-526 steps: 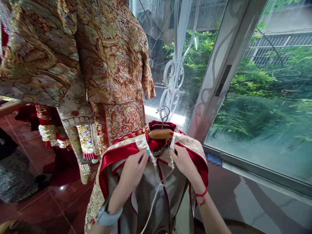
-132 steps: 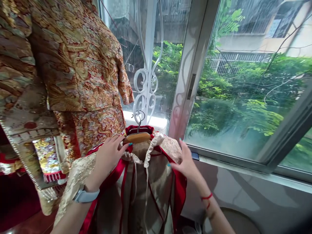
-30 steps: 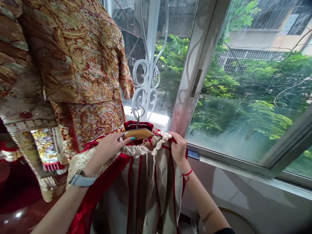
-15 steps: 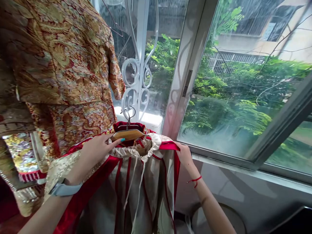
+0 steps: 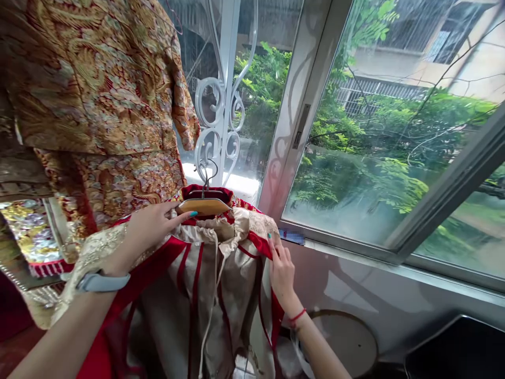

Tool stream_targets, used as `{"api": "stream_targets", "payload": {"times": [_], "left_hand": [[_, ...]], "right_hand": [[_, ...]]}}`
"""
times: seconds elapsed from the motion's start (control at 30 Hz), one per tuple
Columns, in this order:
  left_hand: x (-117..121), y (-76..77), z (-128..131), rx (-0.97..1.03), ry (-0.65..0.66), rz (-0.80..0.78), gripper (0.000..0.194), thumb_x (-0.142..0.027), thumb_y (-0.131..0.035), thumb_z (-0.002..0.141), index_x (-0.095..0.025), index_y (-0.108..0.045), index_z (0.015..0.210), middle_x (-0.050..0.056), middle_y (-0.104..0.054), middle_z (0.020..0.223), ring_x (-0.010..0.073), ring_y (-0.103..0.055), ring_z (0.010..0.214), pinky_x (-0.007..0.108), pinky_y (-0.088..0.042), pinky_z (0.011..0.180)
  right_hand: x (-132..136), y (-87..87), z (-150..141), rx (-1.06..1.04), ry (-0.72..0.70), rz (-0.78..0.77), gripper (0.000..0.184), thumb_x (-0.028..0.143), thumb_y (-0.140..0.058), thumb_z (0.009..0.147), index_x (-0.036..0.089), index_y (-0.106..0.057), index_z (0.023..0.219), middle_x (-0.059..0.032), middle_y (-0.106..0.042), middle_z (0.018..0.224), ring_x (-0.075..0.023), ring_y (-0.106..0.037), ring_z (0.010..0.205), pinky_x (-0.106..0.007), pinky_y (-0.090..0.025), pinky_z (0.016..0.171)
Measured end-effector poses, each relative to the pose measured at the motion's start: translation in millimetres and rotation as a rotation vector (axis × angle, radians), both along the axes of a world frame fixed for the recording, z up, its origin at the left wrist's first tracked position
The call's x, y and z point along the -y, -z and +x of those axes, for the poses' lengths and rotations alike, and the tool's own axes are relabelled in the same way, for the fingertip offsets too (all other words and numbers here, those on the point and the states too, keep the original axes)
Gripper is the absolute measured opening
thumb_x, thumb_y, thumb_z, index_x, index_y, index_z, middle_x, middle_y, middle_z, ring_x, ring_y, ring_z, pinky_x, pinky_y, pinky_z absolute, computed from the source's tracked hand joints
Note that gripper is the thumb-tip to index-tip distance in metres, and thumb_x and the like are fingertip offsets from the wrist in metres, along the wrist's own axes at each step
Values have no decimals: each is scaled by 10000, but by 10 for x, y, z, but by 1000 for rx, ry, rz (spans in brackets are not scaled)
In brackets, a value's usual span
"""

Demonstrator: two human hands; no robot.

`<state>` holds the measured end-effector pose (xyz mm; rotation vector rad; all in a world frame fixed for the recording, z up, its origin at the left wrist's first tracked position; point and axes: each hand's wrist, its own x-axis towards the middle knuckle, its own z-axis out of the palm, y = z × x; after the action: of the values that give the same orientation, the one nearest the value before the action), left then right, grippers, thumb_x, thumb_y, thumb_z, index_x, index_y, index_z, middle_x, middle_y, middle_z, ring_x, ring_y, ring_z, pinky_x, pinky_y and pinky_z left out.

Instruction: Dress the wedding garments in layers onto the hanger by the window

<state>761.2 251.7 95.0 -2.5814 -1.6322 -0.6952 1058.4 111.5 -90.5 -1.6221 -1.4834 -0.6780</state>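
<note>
A cream garment (image 5: 236, 284) with red trim, its inside facing me, hangs in front of me. A drawstring dangles from its gathered neck (image 5: 226, 231). A hanger (image 5: 205, 206) with a yellowish shoulder part and metal hook sits at that neck. My left hand (image 5: 152, 226) is closed on the garment's left shoulder beside the hanger, thumb along the gathered edge; its other fingers are partly hidden behind. At the garment's right side, my right hand (image 5: 283, 268) rests against the red-trimmed edge, fingers stretched out and apart; its thumb is hidden.
A gold and red embroidered jacket (image 5: 102, 89) hangs at the left. White scrolled metalwork (image 5: 215, 105) stands behind the hanger. Sliding window frames (image 5: 303, 126) and a sill (image 5: 355, 263) run to the right. A bluish flat object (image 5: 292, 237) lies on the sill. Below stands a round pale object (image 5: 343, 342).
My right hand has moved down and left along the garment's edge, and its fingers have loosened from their grip. My left hand keeps its hold. The bluish object on the sill has come into view.
</note>
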Motion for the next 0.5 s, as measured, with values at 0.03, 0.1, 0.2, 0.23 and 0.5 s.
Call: {"api": "stream_targets", "payload": {"times": [0.03, 0.1, 0.2, 0.23, 0.5], "left_hand": [[1, -1, -19, 5, 22, 17, 507, -516, -438, 919, -107, -646, 1135, 114, -691, 933, 286, -607, 865, 294, -393, 675], [50, 44, -60, 52, 55, 123, 492, -491, -459, 914, -88, -619, 1144, 142, -668, 1034, 306, -597, 960, 341, -439, 780], [307, 272, -46, 267, -29, 414, 416, -441, -503, 893, -112, -597, 1129, 174, -603, 1171, 333, -523, 1139, 439, -397, 996], [434, 396, 8, 362, -59, 481, 374, -421, -499, 894, -131, -594, 1111, 169, -597, 1153, 325, -519, 1142, 455, -386, 1022], [840, 1446, 969, 856, 82, -197, 375, -411, -509, 823, -163, -564, 1099, 160, -627, 1111, 301, -592, 1076, 455, -469, 952]], "right_hand": [[-50, 82, -51, -51, -8, -6, 629, 73, -353, 889, 281, -430, 1477, -86, -635, 893, -253, -595, 845, -384, -551, 736], [-53, 109, -94, -156, -72, -54, 670, 70, -353, 879, 293, -365, 1510, -89, -618, 970, -252, -603, 929, -403, -559, 795], [122, -168, 27, -283, -329, -234, 675, 140, -482, 863, 274, -355, 1512, -73, -627, 1058, -223, -621, 952, -370, -558, 822], [168, -329, 105, -314, -427, -283, 627, 179, -523, 863, 259, -418, 1477, -62, -640, 1040, -209, -627, 917, -355, -555, 814], [-666, -1530, -7, -153, -568, -296, 405, 327, -611, 882, 238, -613, 1277, -98, -673, 1227, -238, -627, 1099, -367, -499, 921]]}}
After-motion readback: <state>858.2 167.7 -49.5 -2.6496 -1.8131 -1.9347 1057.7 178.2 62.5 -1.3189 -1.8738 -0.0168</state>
